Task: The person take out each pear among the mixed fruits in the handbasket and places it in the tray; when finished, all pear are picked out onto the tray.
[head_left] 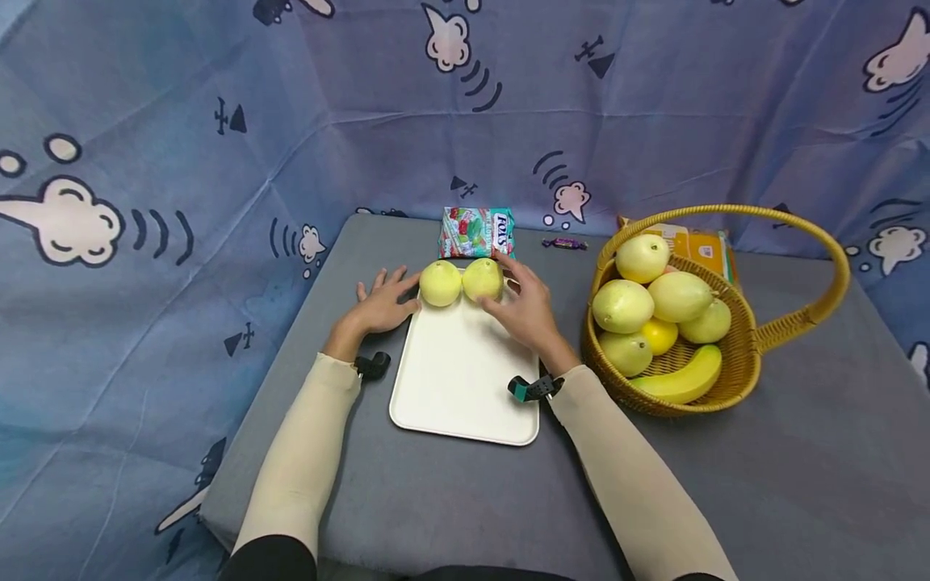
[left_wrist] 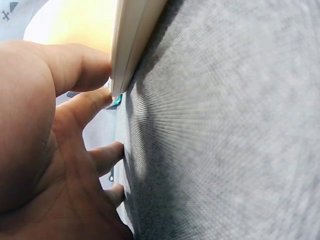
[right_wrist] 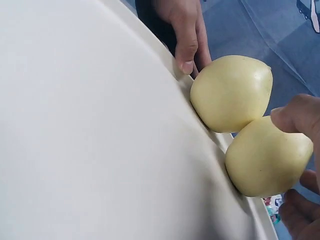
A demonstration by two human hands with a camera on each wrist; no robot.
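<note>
Two pale yellow fruits (head_left: 440, 283) touching, far end of white tray (head_left: 465, 375), frame centre | left hand (head_left: 379, 307): fingers relaxed, thumb at tray edge — probably steadying | right hand (head_left: 529, 308): fingers curled round right-hand fruit (head_left: 481, 279) — seemingly against rolling

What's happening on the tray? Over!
Left fingers at tray rim; right fingers around one yellow fruit. Second yellow fruit alongside, far end. Snack bag beyond.
</note>
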